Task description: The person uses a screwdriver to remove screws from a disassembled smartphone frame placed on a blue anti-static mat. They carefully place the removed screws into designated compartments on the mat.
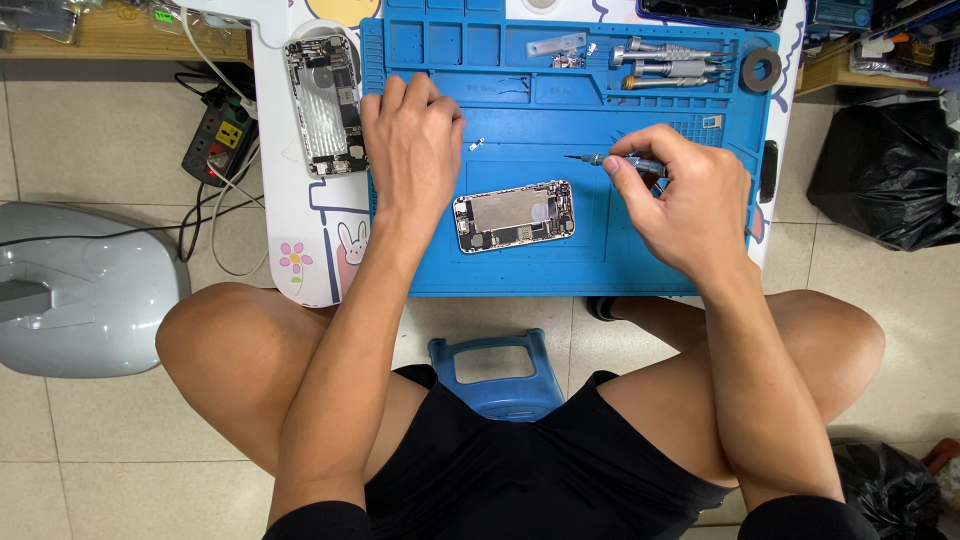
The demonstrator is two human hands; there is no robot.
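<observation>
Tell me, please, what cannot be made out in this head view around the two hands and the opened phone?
- What lies under the left hand: hidden by its curled fingers.
- The screwdriver handle: covered by the right hand.
- The small part on the blue repair mat: too small to identify.
- Screws in the opened phone: too small.
- The black device: cut off by the top edge.

Opened phone (514, 216) on mat (560, 270), between both hands (412, 140).
</observation>
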